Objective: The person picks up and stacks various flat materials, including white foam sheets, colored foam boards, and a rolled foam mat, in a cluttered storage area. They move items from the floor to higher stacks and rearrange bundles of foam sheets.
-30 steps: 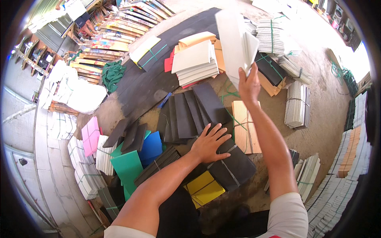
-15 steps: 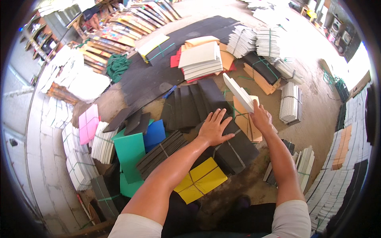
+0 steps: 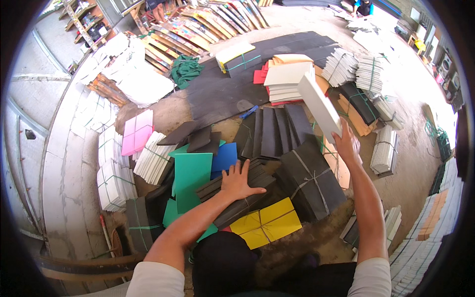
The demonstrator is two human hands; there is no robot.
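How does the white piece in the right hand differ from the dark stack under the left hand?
The white piece is pale; the dark stack is nearly black.
The white piece is raised at a slant in the right hand; the dark stack lies lower, with the left hand over it.
Both have fairly straight edges.

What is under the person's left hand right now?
A stack of dark grey sheets lies beneath the left hand, its layered edges showing on either side. The patch directly below the palm is covered, so firm contact there cannot be confirmed.
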